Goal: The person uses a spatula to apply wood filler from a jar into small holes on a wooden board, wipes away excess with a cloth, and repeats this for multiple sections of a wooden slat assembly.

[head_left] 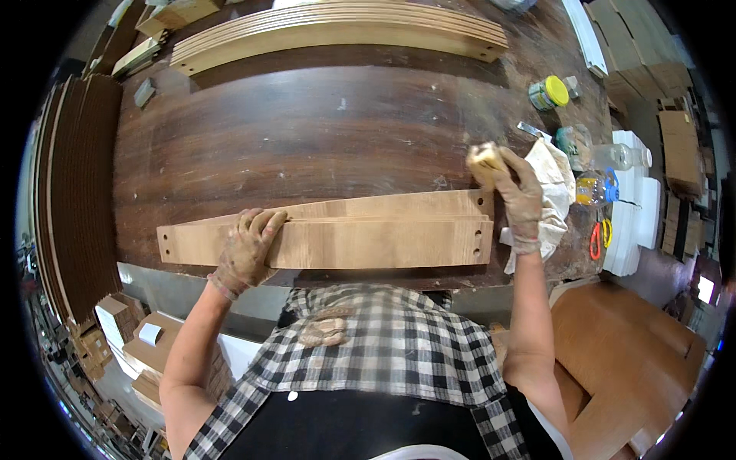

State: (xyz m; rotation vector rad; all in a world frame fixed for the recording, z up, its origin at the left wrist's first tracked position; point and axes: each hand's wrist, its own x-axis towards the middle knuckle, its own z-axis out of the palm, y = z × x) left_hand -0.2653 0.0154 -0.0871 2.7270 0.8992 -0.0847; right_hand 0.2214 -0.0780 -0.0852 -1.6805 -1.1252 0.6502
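Two pale wooden boards [376, 244] with holes near their ends lie across the near side of the table, one partly over the other. My left hand [249, 247], in a stained thin glove, grips the front board left of its middle, its fingers over the far edge. Just beyond the boards' right end, my gloved right hand [521, 195] holds a folded yellowish wad [487, 162], a cloth or a sponge; I cannot tell which. A crumpled white cloth [553, 184] lies right beside that hand.
A row of wooden boards [337, 37] lies along the table's far side. At right stand a yellow-lidded tub [549, 93], a clear bottle [619, 157], a blue-capped bottle [596, 187] and red-and-yellow-handled scissors [600, 236]. Stacked brown panels [80, 192] flank the left edge.
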